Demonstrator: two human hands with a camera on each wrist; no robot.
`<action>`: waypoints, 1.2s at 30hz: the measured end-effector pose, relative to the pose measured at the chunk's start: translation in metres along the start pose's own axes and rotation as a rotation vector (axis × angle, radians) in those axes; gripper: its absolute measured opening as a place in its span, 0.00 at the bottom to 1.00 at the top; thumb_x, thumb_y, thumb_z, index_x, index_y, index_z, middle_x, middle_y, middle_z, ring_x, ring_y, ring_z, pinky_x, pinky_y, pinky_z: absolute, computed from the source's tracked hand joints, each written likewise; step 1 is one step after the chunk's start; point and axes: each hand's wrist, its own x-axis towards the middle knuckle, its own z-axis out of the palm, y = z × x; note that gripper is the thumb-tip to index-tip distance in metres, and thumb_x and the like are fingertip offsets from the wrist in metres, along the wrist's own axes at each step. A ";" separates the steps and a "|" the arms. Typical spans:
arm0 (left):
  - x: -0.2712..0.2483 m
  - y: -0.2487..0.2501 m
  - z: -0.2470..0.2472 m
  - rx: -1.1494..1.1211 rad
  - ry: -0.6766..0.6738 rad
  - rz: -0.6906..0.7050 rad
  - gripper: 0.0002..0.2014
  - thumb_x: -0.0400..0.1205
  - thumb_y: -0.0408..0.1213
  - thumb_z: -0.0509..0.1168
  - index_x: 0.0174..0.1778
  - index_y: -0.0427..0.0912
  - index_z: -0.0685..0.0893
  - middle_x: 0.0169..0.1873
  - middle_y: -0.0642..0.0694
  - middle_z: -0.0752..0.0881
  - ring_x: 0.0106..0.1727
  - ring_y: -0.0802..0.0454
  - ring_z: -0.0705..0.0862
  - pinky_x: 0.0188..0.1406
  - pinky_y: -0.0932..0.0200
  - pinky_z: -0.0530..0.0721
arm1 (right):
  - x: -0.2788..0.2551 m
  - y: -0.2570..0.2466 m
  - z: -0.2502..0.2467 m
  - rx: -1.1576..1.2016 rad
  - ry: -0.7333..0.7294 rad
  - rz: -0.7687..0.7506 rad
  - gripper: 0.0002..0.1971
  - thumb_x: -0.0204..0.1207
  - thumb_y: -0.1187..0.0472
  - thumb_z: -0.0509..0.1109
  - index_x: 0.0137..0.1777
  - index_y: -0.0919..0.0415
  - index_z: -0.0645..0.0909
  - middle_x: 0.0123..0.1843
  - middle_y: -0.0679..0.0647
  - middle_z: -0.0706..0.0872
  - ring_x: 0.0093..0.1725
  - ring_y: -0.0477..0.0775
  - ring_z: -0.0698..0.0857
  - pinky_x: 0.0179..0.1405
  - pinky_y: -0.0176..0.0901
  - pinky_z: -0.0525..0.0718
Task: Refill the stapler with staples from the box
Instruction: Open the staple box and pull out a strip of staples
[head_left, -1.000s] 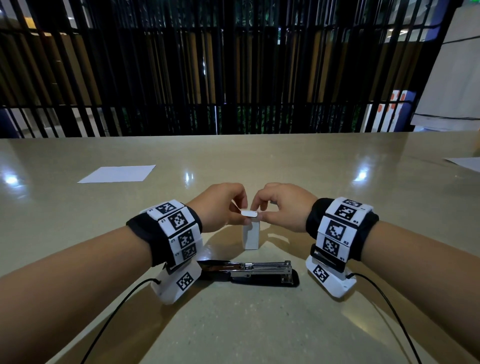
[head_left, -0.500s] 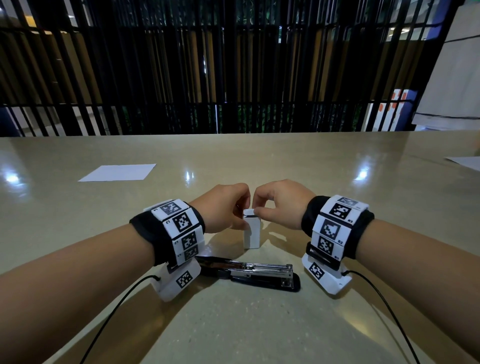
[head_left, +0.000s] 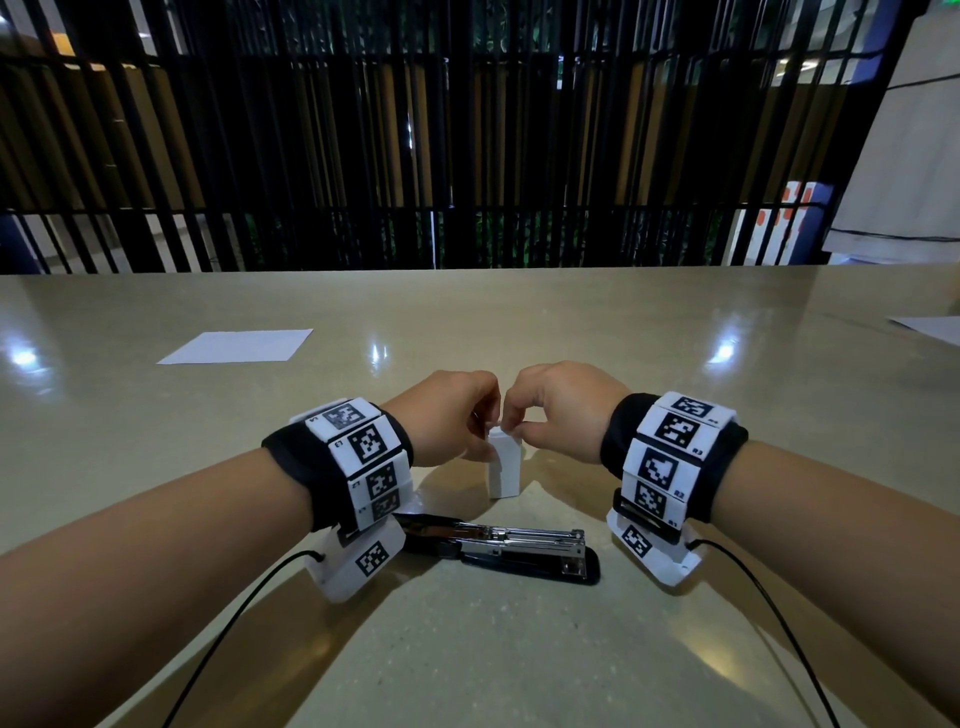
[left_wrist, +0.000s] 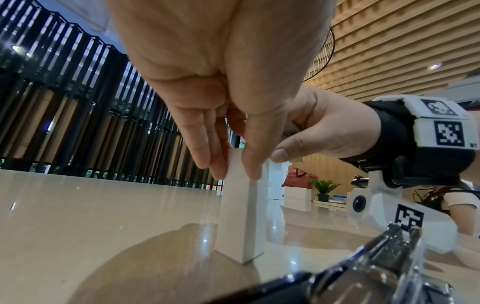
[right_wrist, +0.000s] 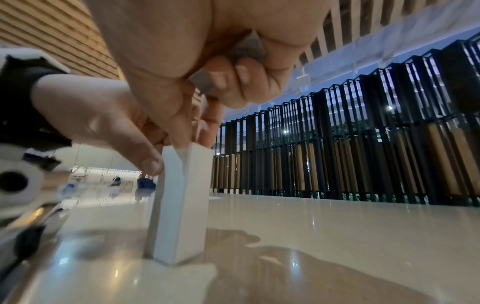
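A small white staple box (head_left: 503, 467) stands upright on the table, with both hands meeting at its top. My left hand (head_left: 485, 423) pinches its upper sides between thumb and fingers (left_wrist: 221, 164). My right hand (head_left: 513, 428) has thumb and forefinger on the box's top end (right_wrist: 182, 152), whose flap lies down. A grey staple strip (right_wrist: 249, 51) is tucked in that hand's curled lower fingers. Just in front of the box the stapler (head_left: 509, 545) lies opened out flat, its metal magazine facing up and untouched.
A white sheet of paper (head_left: 236, 345) lies at the far left of the beige table (head_left: 675, 364), and another sheet's corner (head_left: 930, 327) shows at the right edge. A black slatted fence runs behind the table's far edge. Wrist camera cables trail toward me.
The box's top flap, held up a second ago, is now folded down onto the box. Both hands have drawn closer together over its top.
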 end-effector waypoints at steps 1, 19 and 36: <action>0.000 0.000 0.000 0.005 0.000 0.001 0.16 0.71 0.33 0.77 0.39 0.48 0.74 0.34 0.57 0.80 0.43 0.50 0.85 0.44 0.59 0.84 | -0.001 0.000 0.000 -0.027 -0.026 -0.015 0.07 0.76 0.54 0.69 0.49 0.48 0.88 0.52 0.43 0.84 0.53 0.48 0.83 0.55 0.45 0.81; 0.003 0.003 0.003 0.033 0.002 -0.020 0.14 0.74 0.40 0.75 0.47 0.48 0.74 0.34 0.57 0.79 0.37 0.54 0.80 0.40 0.61 0.80 | -0.012 -0.003 -0.009 0.089 -0.079 0.119 0.08 0.80 0.61 0.57 0.55 0.56 0.74 0.36 0.47 0.75 0.38 0.53 0.75 0.36 0.44 0.72; 0.007 -0.018 -0.007 0.221 -0.093 -0.256 0.22 0.79 0.49 0.68 0.66 0.41 0.79 0.46 0.47 0.88 0.40 0.54 0.83 0.42 0.60 0.80 | -0.020 -0.002 -0.012 0.129 -0.144 0.135 0.19 0.83 0.68 0.56 0.70 0.54 0.77 0.64 0.48 0.87 0.58 0.47 0.83 0.58 0.36 0.77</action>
